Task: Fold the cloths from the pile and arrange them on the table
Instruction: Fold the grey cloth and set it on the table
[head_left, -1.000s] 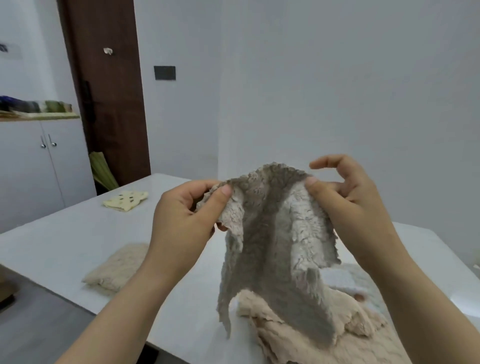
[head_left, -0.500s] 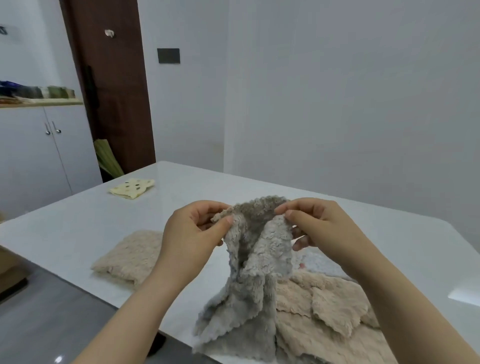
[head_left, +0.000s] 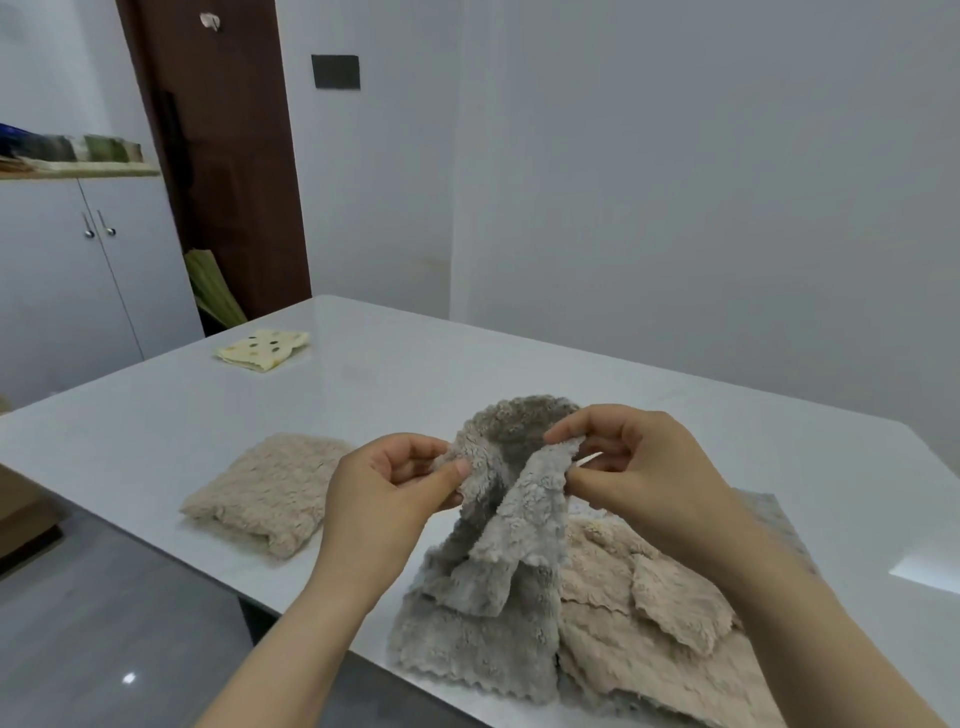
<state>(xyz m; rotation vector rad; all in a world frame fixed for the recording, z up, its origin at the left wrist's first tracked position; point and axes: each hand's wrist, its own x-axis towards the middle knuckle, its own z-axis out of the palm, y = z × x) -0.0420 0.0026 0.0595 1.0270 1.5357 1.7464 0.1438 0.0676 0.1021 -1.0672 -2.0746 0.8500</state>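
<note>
I am holding the grey cloth (head_left: 488, 582) up at the tabletop's (head_left: 467, 364) near edge.
My left hand (head_left: 384, 483) and right hand (head_left: 639, 467) are each pinching its top hem. Soft, light and limp, it is sagging against the beige pile (head_left: 649, 623), so its corners look the surest hold. A folded beige cloth (head_left: 270, 493) is lying left and a yellow spotted cloth (head_left: 262, 349) near the far-left corner, neither obstructing.

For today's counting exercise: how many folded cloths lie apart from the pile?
2: a beige cloth near the front edge, left of the pile; a yellow spotted cloth farther back on the left.
</note>
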